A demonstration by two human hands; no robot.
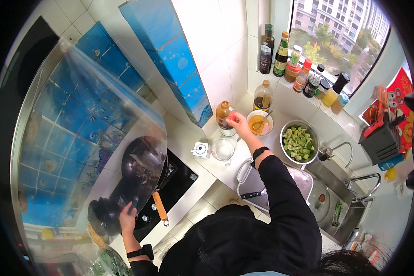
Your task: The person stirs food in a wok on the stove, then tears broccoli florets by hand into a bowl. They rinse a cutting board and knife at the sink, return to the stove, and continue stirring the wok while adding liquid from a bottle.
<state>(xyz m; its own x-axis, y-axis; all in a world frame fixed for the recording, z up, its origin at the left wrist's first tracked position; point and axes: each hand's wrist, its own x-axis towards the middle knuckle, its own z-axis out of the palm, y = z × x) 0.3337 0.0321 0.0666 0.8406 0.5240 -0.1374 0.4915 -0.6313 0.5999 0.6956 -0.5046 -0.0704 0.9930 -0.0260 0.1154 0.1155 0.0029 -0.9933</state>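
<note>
My right hand (240, 124) pinches a red cap in front of a brown sauce bottle (223, 115) on the counter; whether the cap sits on the bottle I cannot tell. My left hand (127, 218) is behind a clear plastic sheet at the stove, its fingers around a dark handle-like thing. Above it a dark wok (143, 160) holds browned pieces of food. Beside my right hand are a white bowl (266, 128) of orange-yellow liquid with a spoon, a glass cup (223, 149) and a small white container (201, 150).
A steel pot (283, 146) of chopped green vegetables stands near the sink (346, 220). Below my right forearm lies a tray (307, 177) with a knife (253, 195). Several bottles line the windowsill. A pan's wooden handle (160, 207) juts over the stove edge.
</note>
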